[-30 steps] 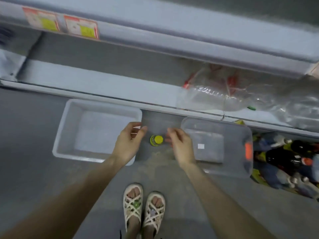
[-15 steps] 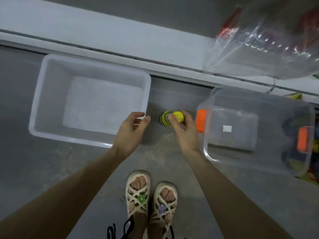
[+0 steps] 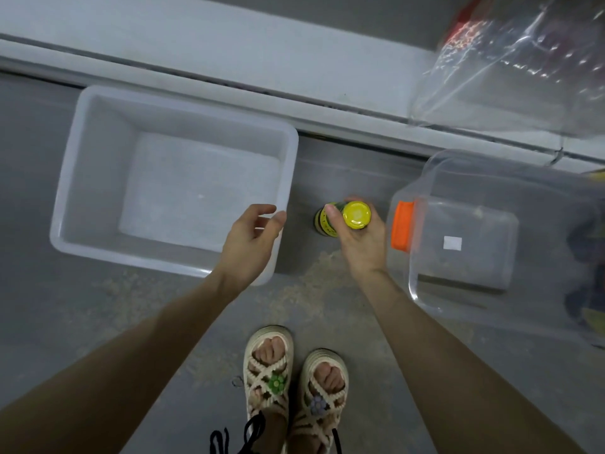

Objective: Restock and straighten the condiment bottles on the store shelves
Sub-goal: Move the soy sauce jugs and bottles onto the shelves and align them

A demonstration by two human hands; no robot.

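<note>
A small condiment bottle (image 3: 352, 216) with a yellow cap and a green-yellow label is seen from above, between two tubs over the grey floor. My right hand (image 3: 360, 244) grips it round the neck, thumb on the left side of the label. My left hand (image 3: 252, 237) hovers with loosely curled fingers over the near right corner of the white tub (image 3: 82, 178) and holds nothing. The bottom store shelf (image 3: 229, 44) runs across the top of the view.
A clear tub (image 3: 422, 290) with an orange latch (image 3: 402, 229) stands to the right of the bottle. Crumpled clear plastic wrap (image 3: 510, 67) lies on the shelf at top right. My sandalled feet (image 3: 294, 388) stand just below the hands. Dark bottles show dimly at the far right edge.
My right hand closed round the yellow-capped bottle and raised it slightly off the floor. The view dropped closer to the floor and tubs. My left hand stayed beside the white tub.
</note>
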